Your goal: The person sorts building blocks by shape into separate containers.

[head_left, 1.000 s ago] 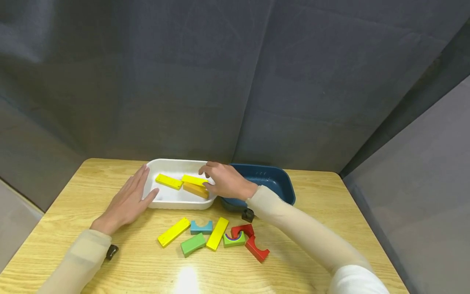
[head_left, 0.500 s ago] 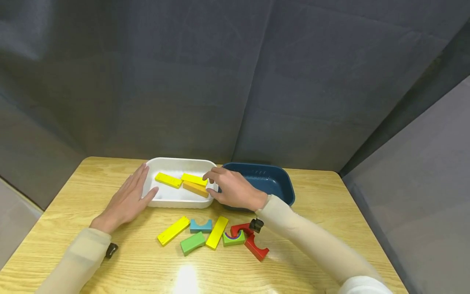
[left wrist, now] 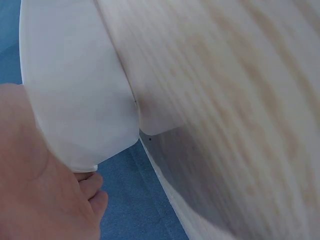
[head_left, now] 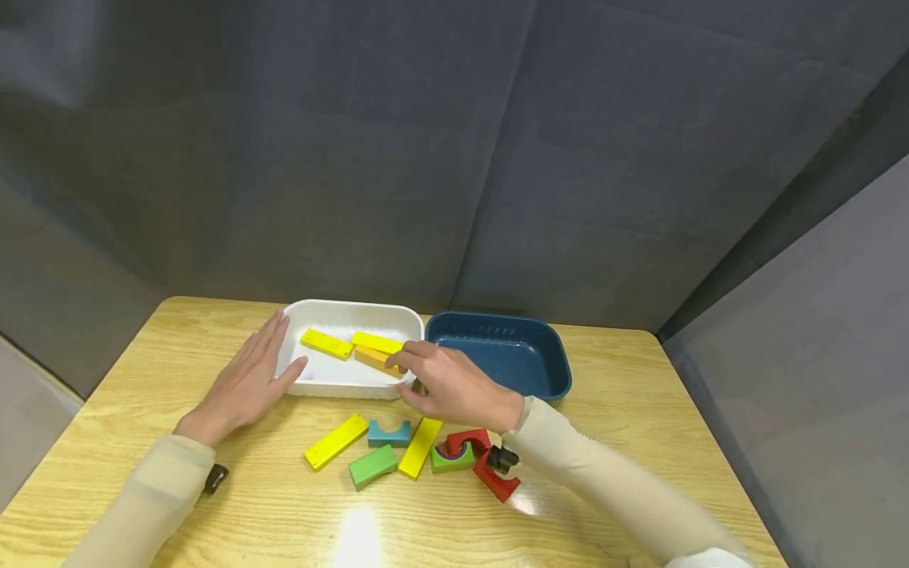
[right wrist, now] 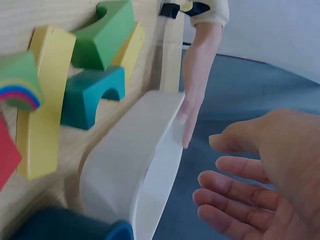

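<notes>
My left hand lies along the left end of the white tray, fingers straight and touching its rim. Inside that tray are two yellow blocks and an orange-yellow block. My right hand hovers over the tray's right front corner, fingers loosely bent and apart. The right wrist view shows nothing between the fingers of the right hand. Closest below it on the table are a yellow block and a blue arch block.
A dark blue tray stands right of the white one. Along the front lie another yellow block, a green block, a green rainbow arch block and two red arch blocks. A dark curtain hangs behind the table.
My right hand has moved back toward me and slightly right, from inside the white tray to above its front corner. The left hand stays against the tray. The blocks have not moved.
</notes>
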